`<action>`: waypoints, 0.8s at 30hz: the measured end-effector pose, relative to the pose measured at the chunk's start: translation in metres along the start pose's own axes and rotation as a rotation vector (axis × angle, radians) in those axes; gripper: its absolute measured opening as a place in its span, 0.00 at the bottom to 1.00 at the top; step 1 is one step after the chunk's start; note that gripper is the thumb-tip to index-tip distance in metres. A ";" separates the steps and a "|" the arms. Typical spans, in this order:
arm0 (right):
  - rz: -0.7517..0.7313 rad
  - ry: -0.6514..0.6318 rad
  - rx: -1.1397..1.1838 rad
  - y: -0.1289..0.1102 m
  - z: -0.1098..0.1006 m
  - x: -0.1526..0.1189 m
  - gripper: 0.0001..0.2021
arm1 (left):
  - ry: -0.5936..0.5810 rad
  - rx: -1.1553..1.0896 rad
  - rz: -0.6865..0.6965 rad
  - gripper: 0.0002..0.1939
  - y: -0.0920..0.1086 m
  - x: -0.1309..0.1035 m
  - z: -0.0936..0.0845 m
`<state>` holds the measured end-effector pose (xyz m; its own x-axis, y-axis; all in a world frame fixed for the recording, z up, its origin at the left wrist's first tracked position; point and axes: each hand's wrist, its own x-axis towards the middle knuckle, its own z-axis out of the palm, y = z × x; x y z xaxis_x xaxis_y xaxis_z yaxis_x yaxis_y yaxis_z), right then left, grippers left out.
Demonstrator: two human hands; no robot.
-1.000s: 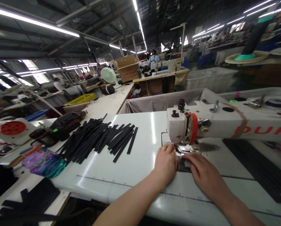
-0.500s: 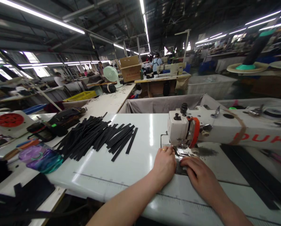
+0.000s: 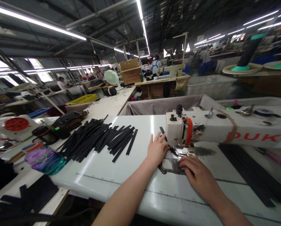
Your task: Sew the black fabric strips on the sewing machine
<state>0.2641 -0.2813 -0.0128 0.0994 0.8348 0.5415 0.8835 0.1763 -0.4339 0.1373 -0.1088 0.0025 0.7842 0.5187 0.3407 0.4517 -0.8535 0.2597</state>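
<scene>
At the needle area of a white sewing machine (image 3: 244, 125), my left hand (image 3: 156, 150) lies with its fingers spread, a ring on one of them. Its fingertips touch or nearly touch a narrow black strip (image 3: 163, 133) that sticks out beside the machine head. My right hand (image 3: 195, 168) rests right of the shiny metal plate (image 3: 172, 164), fingers curled together; whatever is under the fingertips is hidden. Left of both hands, a loose pile of black strips (image 3: 86, 138) covers part of the white tabletop (image 3: 121, 171).
Long black fabric pieces (image 3: 249, 175) lie right of my right arm, near pink-handled scissors (image 3: 278, 159). A purple-teal pouch (image 3: 45, 159) sits at the left edge. Behind the table hangs a grey cloth bin (image 3: 159, 106). A ruler scale runs along the front.
My left hand has shifted slightly left and up, and its fingers have spread apart. The black strip beside the machine head now shows. My right hand stays nearly in place.
</scene>
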 end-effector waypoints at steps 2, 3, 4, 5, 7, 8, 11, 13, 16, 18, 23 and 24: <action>0.007 -0.004 -0.005 -0.001 0.000 0.001 0.11 | 0.074 0.061 -0.085 0.06 -0.002 -0.001 -0.004; 0.010 -0.004 -0.006 -0.002 -0.001 0.001 0.11 | 0.093 0.065 -0.106 0.05 -0.003 -0.003 -0.006; 0.013 -0.004 -0.007 -0.002 -0.001 0.002 0.11 | 0.095 0.038 -0.104 0.05 -0.002 -0.006 -0.008; 0.017 0.001 -0.007 -0.003 -0.001 0.002 0.11 | 0.083 -0.017 -0.083 0.05 -0.001 -0.009 -0.009; 0.019 0.021 -0.010 -0.004 -0.001 0.002 0.11 | 0.031 -0.172 -0.009 0.06 0.004 -0.018 -0.009; 0.009 0.027 -0.014 -0.004 -0.001 0.002 0.12 | 0.008 -0.240 0.025 0.07 0.008 -0.023 -0.009; -0.057 0.007 -0.041 -0.006 -0.001 0.002 0.14 | -0.024 -0.319 0.075 0.04 0.020 -0.035 -0.008; -0.093 -0.028 -0.060 -0.007 -0.001 0.003 0.13 | -0.029 -0.313 0.058 0.03 0.026 -0.038 -0.009; -0.104 -0.051 -0.087 -0.009 0.001 0.004 0.11 | -0.035 -0.290 -0.021 0.05 0.031 -0.038 -0.014; -0.101 -0.053 -0.112 -0.009 0.003 0.004 0.10 | -0.023 -0.308 -0.074 0.05 0.031 -0.037 -0.019; -0.034 -0.088 -0.077 -0.008 0.005 0.002 0.09 | -0.180 -0.550 0.052 0.15 0.026 -0.036 -0.027; -0.016 -0.092 -0.053 -0.008 0.004 0.002 0.10 | -0.225 -0.555 0.107 0.20 0.024 -0.035 -0.027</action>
<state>0.2556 -0.2793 -0.0114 0.0444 0.8770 0.4784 0.9079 0.1644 -0.3857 0.1092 -0.1466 0.0209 0.9112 0.3562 0.2071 0.1236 -0.7158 0.6872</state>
